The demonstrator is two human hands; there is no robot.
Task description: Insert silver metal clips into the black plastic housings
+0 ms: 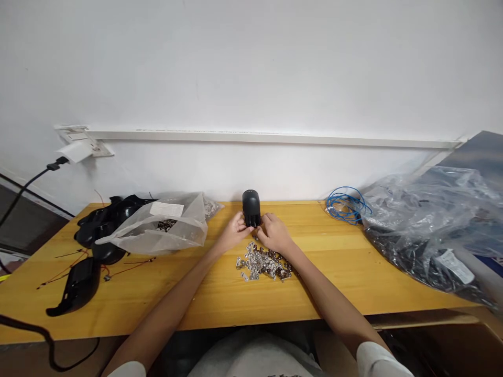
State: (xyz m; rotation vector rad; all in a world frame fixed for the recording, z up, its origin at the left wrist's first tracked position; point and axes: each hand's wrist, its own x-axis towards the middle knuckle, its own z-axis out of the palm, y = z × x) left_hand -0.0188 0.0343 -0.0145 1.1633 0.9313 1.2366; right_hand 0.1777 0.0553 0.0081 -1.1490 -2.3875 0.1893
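Hands together at center frame, left hand (234, 233) and right hand (275, 234) partly closed, both gripping upright black plastic housing (251, 205), loose pile of small metal fittings (262, 263) just below, on yellow wooden table (346, 277), clear plastic bag (184, 235) to upper left.

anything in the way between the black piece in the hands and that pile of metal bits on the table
Nothing separate does. The black plastic part, held by the left hand and right hand, sits just beyond the pile of metal fittings. Only the hands themselves lie between them.
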